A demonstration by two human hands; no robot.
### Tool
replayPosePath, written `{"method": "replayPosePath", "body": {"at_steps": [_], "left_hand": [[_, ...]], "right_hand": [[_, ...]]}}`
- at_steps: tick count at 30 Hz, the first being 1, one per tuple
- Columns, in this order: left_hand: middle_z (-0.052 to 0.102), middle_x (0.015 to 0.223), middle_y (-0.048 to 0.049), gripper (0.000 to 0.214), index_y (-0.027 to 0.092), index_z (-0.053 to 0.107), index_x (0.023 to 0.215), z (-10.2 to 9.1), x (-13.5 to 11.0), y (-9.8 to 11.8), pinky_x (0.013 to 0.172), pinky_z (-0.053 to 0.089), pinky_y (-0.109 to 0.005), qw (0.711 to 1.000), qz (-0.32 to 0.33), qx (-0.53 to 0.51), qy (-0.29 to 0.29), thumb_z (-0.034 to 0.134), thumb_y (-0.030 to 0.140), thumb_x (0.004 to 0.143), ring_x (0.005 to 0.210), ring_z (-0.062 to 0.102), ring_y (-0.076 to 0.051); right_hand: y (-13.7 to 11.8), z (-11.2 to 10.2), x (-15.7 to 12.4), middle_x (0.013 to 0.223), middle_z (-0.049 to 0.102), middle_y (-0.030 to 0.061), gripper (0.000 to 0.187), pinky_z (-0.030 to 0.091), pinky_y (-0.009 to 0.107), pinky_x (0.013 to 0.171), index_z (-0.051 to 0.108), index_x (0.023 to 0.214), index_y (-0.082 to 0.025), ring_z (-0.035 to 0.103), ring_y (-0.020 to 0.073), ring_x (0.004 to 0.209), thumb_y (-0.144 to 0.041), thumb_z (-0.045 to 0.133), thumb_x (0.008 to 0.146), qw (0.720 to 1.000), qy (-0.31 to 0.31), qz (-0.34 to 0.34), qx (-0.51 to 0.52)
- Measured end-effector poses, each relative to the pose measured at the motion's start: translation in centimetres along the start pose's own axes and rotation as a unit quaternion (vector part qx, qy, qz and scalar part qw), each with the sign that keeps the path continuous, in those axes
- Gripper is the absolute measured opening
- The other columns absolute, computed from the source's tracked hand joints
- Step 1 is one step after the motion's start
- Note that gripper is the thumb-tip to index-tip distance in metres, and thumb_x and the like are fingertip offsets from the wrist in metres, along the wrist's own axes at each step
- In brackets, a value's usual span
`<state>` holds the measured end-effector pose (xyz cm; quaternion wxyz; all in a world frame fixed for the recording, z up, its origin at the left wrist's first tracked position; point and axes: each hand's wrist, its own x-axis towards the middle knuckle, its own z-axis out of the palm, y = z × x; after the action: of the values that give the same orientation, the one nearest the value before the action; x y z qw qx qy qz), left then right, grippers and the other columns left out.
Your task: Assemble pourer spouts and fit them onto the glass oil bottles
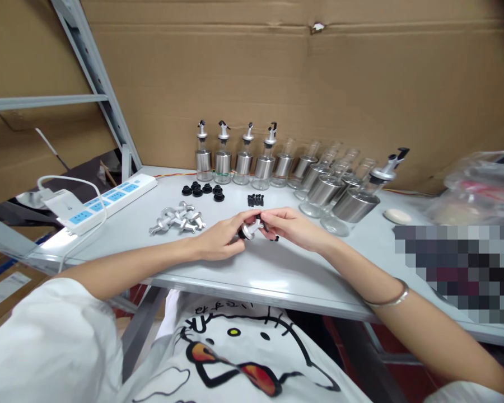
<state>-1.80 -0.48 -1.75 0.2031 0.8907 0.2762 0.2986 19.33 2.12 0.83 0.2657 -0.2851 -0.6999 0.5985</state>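
Note:
Near the table's front edge, my left hand (223, 238) grips a silver pourer spout (249, 230) with a black stopper at its base. My right hand (292, 228) is closed at the spout's tip, pinching a small black lever piece (265, 226) against it. Fingers partly hide where the two parts meet. Another small black piece (274, 239) shows just below my right fingers. Beyond my hands lies a row of small black lever pieces (256, 200). To the left are loose silver spouts (177, 218) and several black stoppers (202, 191).
Glass bottles with steel sleeves (264, 168) line the back, some topped with pourers. One topped bottle (356, 204) stands nearer, on the right. A power strip (109, 202) with a white cable lies left. A pale oval object (397, 216) and plastic bags (479, 190) are at right.

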Motion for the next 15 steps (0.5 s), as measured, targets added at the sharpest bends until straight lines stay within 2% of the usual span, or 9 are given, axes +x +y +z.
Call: {"method": "replayPosePath", "body": {"at_steps": [4,9,15], "left_hand": [[0.052,0.122,-0.0101,0.074,0.022,0.02,0.143,0.07,-0.01,-0.22,0.085,0.048,-0.036,1.0,0.0,0.008,-0.001,0.041,0.012,0.073,0.095,0.058,-0.02],[0.049,0.131,-0.0122,0.079,0.021,0.014,0.146,-0.03,0.0,-0.13,0.089,0.046,-0.039,1.0,0.0,0.006,-0.006,0.04,0.013,0.072,0.107,0.056,-0.025],[0.047,0.136,-0.013,0.082,0.022,0.003,0.148,-0.04,-0.17,-0.18,0.081,0.048,-0.037,0.998,-0.051,0.012,-0.03,0.041,0.017,0.075,0.085,0.062,-0.02]], "right_hand": [[-0.05,0.23,0.0,0.062,0.049,-0.0009,0.037,0.029,0.026,0.053,0.063,0.074,-0.014,0.038,0.0087,0.054,-0.049,0.056,0.084,0.999,0.036,-0.004,-0.014],[-0.59,0.53,-0.03,0.055,0.046,-0.0017,0.041,0.03,0.026,0.052,0.058,0.064,-0.015,0.038,0.009,0.051,-0.05,0.052,0.085,0.997,0.06,-0.012,-0.055],[-0.74,0.75,-0.04,0.06,0.05,-0.0007,0.043,0.029,0.026,0.05,0.057,0.066,-0.016,0.036,0.0085,0.049,-0.054,0.05,0.084,0.993,0.068,-0.024,-0.09]]}}
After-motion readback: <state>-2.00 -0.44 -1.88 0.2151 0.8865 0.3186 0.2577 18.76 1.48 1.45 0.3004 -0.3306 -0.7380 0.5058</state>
